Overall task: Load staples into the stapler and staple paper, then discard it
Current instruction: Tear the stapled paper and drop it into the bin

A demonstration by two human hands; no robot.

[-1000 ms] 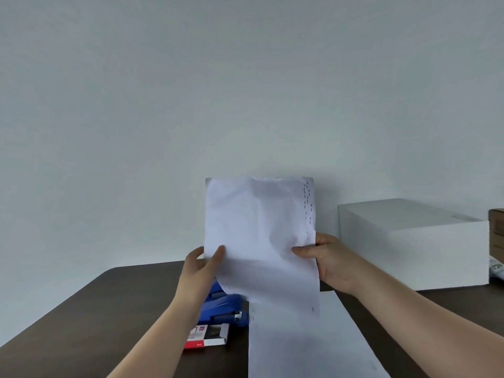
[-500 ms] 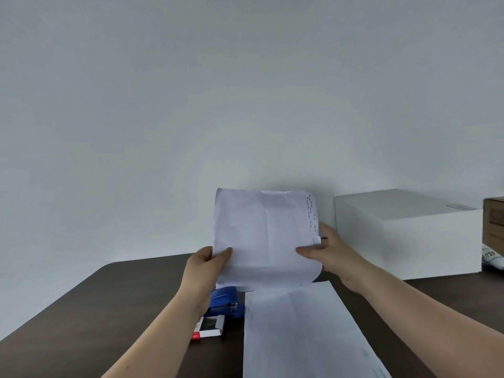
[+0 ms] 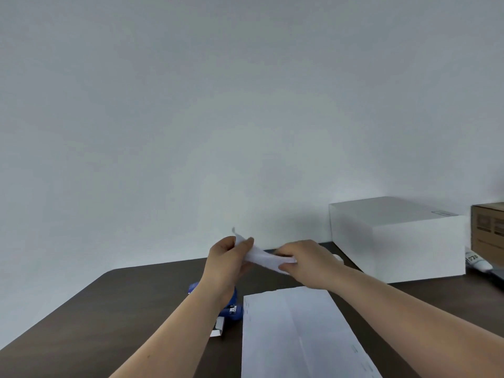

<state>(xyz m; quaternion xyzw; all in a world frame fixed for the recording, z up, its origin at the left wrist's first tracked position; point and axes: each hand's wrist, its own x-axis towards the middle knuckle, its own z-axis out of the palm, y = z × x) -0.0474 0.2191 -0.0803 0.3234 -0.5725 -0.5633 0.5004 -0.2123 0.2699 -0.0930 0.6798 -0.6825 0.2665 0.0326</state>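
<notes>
Above the dark table, a white stapled sheet [image 3: 261,257] is squeezed into a narrow crumpled band between both hands. My left hand [image 3: 225,261] pinches its left end, where a corner sticks up past the thumb. My right hand [image 3: 308,261] closes over its right end. Below my left wrist lies the blue stapler [image 3: 231,309], mostly hidden by the forearm. Just in front of the stapler sits the small white staple box [image 3: 218,327], partly covered too.
More white paper [image 3: 297,336] lies flat on the dark table [image 3: 109,317] in front of me. A large white box [image 3: 395,238] stands at the back right, with a brown carton [image 3: 488,233] and a white tube [image 3: 476,260] beyond it.
The sheet was held upright and flat between my hands. Both hands have lowered and pressed it together into a crumpled band.
</notes>
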